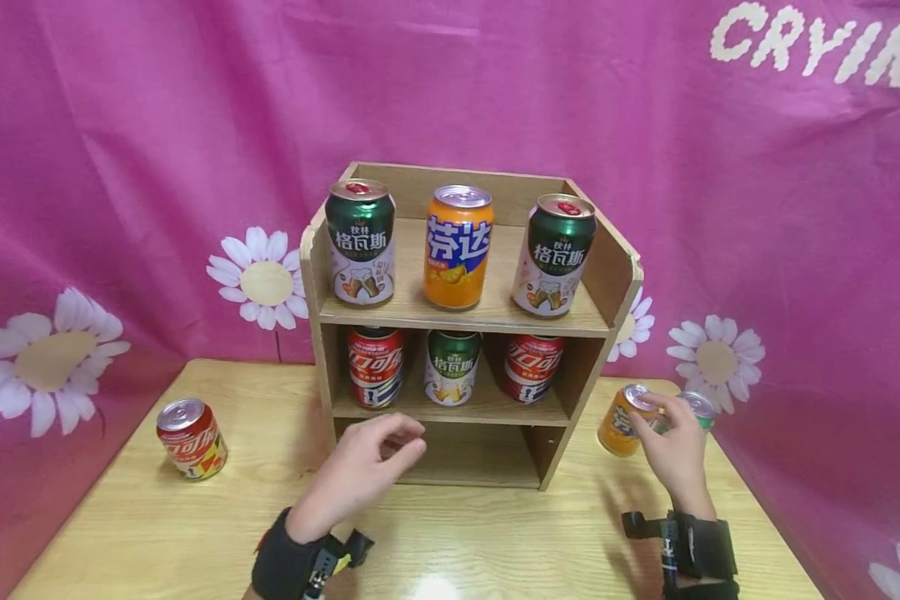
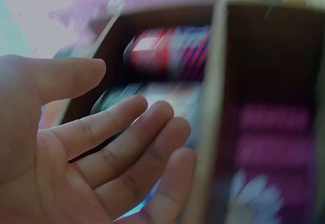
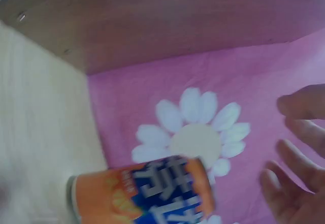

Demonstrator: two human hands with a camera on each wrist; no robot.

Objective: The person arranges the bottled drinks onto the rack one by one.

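Observation:
My left hand [image 1: 371, 467] hovers in front of the small wooden shelf [image 1: 450, 414], fingers loosely bent and holding nothing. In the left wrist view its fingers [image 2: 129, 142] are spread from the thumb, with a blurred red can [image 2: 167, 54] behind them. Over at the right, my right hand [image 1: 677, 458] is beside and above an orange soda can [image 1: 619, 423] on the table. The right wrist view shows the fingers [image 3: 302, 163] apart from that orange can [image 3: 137, 193]. A green can [image 1: 699, 407] stands partly hidden behind this hand.
On the top shelf stand a green-and-white can [image 1: 362, 242], an orange can [image 1: 459, 247] and another green-and-white can [image 1: 555, 256]. Below are red cans [image 1: 376, 367] flanking a green-and-white can [image 1: 452, 368]. A red can [image 1: 192, 438] stands on the table at left. Pink cloth [image 1: 450, 83] hangs behind.

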